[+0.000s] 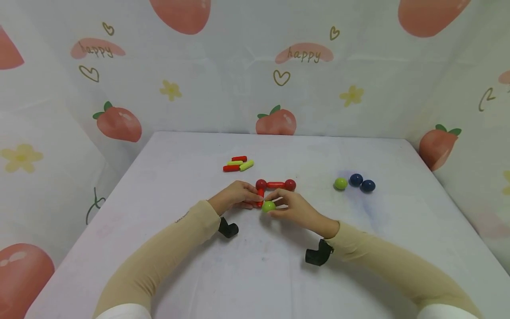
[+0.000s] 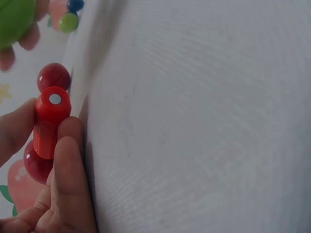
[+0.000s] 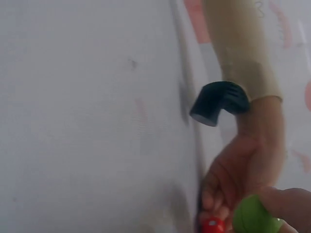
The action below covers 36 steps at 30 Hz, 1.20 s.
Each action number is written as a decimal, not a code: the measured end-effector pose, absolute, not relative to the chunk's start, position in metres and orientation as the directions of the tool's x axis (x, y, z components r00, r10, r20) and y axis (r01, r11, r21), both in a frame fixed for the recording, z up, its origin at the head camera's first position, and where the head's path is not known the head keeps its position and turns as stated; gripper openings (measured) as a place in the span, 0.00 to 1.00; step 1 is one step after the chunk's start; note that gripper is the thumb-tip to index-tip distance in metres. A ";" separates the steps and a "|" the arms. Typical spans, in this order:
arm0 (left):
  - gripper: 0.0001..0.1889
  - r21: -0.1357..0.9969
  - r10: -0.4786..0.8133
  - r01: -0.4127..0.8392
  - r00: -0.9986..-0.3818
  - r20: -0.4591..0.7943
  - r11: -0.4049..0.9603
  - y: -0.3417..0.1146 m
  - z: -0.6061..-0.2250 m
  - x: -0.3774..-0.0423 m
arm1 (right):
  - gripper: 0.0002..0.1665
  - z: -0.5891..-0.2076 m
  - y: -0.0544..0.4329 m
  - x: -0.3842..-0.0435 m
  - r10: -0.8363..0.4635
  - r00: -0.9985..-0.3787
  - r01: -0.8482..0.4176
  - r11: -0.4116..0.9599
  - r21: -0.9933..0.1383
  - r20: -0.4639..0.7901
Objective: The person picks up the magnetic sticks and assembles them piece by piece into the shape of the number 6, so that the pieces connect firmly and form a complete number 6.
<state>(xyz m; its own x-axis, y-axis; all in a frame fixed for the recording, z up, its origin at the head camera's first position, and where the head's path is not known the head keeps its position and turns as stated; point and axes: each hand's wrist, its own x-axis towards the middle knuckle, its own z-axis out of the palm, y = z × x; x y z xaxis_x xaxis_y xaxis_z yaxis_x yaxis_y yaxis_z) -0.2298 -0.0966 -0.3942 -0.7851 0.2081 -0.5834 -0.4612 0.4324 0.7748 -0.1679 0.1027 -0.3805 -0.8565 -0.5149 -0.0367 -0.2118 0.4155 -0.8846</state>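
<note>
My left hand [image 1: 236, 195] grips a red rod [image 2: 46, 136] between thumb and fingers, low over the table. That rod's near end has a small silvery disc. At its far end sits a red ball [image 1: 260, 184], joined by a second red rod [image 1: 275, 184] lying sideways to another red ball [image 1: 290, 184]. My right hand [image 1: 298, 211] pinches a light green ball [image 1: 268, 207] close beside the near end of the gripped rod. In the right wrist view the green ball [image 3: 253, 216] appears just right of the red rod's tip [image 3: 213, 224].
Behind my left hand lie red rods [image 1: 231, 168] and yellow-green rods [image 1: 247, 165] in a small group. Farther right rest another green ball [image 1: 340, 184] and two dark blue balls [image 1: 356, 179]. A white cloth covers the table [image 1: 263, 274]; a dark wrist mount [image 1: 318, 254] hangs under each forearm.
</note>
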 end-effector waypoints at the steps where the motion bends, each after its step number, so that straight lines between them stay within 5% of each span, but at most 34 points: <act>1: 0.20 0.776 0.212 -0.463 -0.784 -0.584 0.428 -0.096 -0.394 -0.230 | 0.21 -0.383 0.101 -0.168 -0.514 -0.857 -0.212 0.419 -0.883 -0.038; 36: 0.19 0.777 0.241 -0.450 -0.774 -0.585 0.441 -0.098 -0.395 -0.232 | 0.20 -0.409 0.081 -0.175 -0.459 -0.886 -0.191 0.479 -0.857 -0.059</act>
<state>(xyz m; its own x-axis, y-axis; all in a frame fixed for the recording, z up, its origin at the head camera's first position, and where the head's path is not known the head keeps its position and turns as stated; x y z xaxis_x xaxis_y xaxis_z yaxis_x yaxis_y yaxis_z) -0.2317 -0.0984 -0.3951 -0.7740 0.2415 -0.5853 -0.4499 0.4407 0.7768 -0.1751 0.0814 -0.4085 -0.8865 -0.4591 -0.0586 -0.1912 0.4785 -0.8570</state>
